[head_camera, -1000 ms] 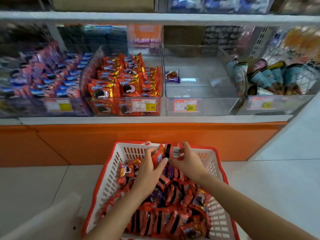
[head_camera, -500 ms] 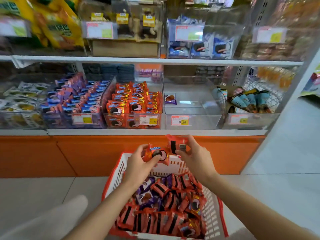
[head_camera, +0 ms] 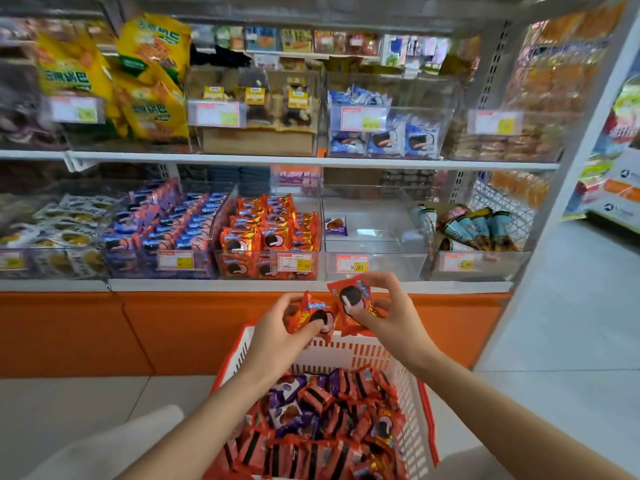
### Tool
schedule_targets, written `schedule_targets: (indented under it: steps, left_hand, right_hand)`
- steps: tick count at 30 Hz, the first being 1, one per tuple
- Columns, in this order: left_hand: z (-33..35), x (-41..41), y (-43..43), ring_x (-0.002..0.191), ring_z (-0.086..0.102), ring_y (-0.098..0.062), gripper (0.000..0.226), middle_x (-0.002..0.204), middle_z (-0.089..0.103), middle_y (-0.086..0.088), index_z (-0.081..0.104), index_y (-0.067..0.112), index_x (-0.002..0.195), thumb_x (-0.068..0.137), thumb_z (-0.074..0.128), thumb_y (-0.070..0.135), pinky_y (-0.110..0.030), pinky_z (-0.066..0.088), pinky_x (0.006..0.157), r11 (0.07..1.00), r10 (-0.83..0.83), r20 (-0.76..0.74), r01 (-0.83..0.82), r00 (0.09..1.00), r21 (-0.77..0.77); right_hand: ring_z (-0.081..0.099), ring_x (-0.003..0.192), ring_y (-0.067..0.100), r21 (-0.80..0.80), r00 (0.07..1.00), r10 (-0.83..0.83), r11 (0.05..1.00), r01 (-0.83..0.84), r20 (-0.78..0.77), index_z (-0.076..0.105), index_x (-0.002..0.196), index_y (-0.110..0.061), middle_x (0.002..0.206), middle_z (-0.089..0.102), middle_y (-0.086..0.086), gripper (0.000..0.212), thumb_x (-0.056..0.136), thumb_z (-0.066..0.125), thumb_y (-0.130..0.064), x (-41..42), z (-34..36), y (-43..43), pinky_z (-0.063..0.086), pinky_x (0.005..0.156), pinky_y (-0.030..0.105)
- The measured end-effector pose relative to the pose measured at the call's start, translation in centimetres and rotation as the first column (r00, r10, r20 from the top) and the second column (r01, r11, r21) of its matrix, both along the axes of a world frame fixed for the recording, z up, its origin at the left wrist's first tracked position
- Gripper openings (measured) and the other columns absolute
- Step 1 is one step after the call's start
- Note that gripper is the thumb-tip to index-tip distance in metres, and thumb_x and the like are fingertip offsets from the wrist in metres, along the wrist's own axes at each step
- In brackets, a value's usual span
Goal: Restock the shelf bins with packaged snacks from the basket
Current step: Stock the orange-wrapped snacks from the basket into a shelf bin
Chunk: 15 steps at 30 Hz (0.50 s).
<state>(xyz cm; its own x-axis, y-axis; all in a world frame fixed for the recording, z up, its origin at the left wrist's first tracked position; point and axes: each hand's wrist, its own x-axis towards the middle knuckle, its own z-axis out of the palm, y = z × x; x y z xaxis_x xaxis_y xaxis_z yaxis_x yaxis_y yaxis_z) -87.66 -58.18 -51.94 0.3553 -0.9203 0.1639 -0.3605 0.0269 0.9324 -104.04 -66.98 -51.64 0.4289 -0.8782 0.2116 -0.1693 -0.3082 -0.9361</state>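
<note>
Lifted two orange cookie packets clear of the basket (head_camera: 353,351) within the last second; flipped the right packet (head_camera: 353,299) from barcode side to cookie face.
Faces a shelf (head_camera: 242,285) of clear bins: orange-packet bin (head_camera: 266,252) full, near-empty bin (head_camera: 377,268) beside it holding one purple packet (head_camera: 335,226). Pinches the left packet (head_camera: 313,315) in the left grip (head_camera: 277,330), the right packet in the right grip (head_camera: 394,313), side by side above the heaped basket's far rim.
</note>
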Motion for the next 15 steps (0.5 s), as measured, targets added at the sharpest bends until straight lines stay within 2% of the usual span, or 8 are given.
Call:
schedule_targets:
  steps: [2, 4, 6, 9, 12, 15]
  left_hand:
    - [0.2, 0.1, -0.1, 0.094, 0.058, 0.005, 0.035, 0.101, 0.061, 0.018, 0.052, 0.029, 0.11, 0.083, 0.072, 0.022, -0.009, 0.048, 0.074, 1.0, 0.001, 0.027, -0.001, 1.0, 0.0]
    - [0.4, 0.4, -0.3, 0.094, 0.057, 0.003, 0.035, 0.101, 0.061, 0.017, 0.053, 0.029, 0.109, 0.082, 0.073, 0.022, -0.005, 0.044, 0.072, 1.0, -0.016, 0.068, 0.015, 0.998, 0.01]
    - [0.5, 0.9, -0.6, 0.093, 0.057, 0.005, 0.035, 0.101, 0.06, 0.018, 0.052, 0.03, 0.11, 0.083, 0.072, 0.021, -0.003, 0.043, 0.072, 0.999, -0.029, 0.128, 0.026, 0.991, 0.022]
    - [0.3, 2.0, -1.6, 0.092, 0.057, 0.005, 0.034, 0.097, 0.057, 0.023, 0.051, 0.032, 0.106, 0.083, 0.072, 0.018, -0.003, 0.042, 0.073, 1.0, -0.001, 0.201, -0.005, 0.98, 0.026]
    - [0.2, 3.8, -3.1, 0.09, 0.058, 0.001, 0.029, 0.099, 0.06, 0.015, 0.05, 0.029, 0.103, 0.084, 0.071, 0.02, -0.004, 0.041, 0.069, 0.998, -0.009, 0.278, -0.01, 0.96, 0.068]
    - [-0.3, 6.4, -5.0, 0.1, 0.054, -0.005, 0.027, 0.109, 0.057, 0.009, 0.05, 0.028, 0.103, 0.086, 0.069, 0.019, -0.005, 0.037, 0.075, 0.996, -0.004, 0.375, -0.028, 0.927, 0.079]
  right_hand:
    - [0.057, 0.104, 0.008, 0.042, 1.0, -0.014, 0.999, 0.014, -0.003, 0.039, 0.129, -0.029, 0.125, 0.047, -0.012, 0.064, 0.079, 0.076, -0.014, 0.1, 0.4, -0.2, 0.058, 0.079, 0.033]
    - [0.058, 0.1, 0.007, 0.059, 0.998, -0.037, 0.997, 0.039, -0.049, 0.037, 0.131, -0.023, 0.12, 0.048, -0.01, 0.072, 0.074, 0.079, -0.011, 0.3, 0.3, -1.0, 0.057, 0.076, 0.026]
    - [0.061, 0.096, 0.006, 0.066, 0.994, -0.032, 0.997, 0.039, -0.103, 0.046, 0.123, -0.018, 0.111, 0.06, -0.006, 0.059, 0.075, 0.079, -0.017, 0.7, 0.1, -1.9, 0.054, 0.074, 0.02]
    - [0.063, 0.096, 0.007, 0.079, 0.988, -0.035, 0.996, 0.047, -0.15, 0.059, 0.113, -0.018, 0.102, 0.067, -0.006, 0.044, 0.075, 0.079, -0.026, 1.3, -0.3, -3.3, 0.051, 0.081, 0.022]
    - [0.061, 0.094, 0.008, 0.073, 0.983, -0.041, 0.996, 0.055, -0.178, 0.058, 0.11, -0.024, 0.104, 0.066, -0.006, 0.039, 0.077, 0.078, -0.02, 1.9, -0.4, -4.7, 0.05, 0.081, 0.025]
    - [0.058, 0.088, 0.001, 0.068, 0.973, -0.043, 0.996, 0.06, -0.226, 0.054, 0.112, -0.024, 0.103, 0.062, -0.009, 0.038, 0.081, 0.074, -0.017, 3.2, -0.6, -6.4, 0.045, 0.068, 0.013]
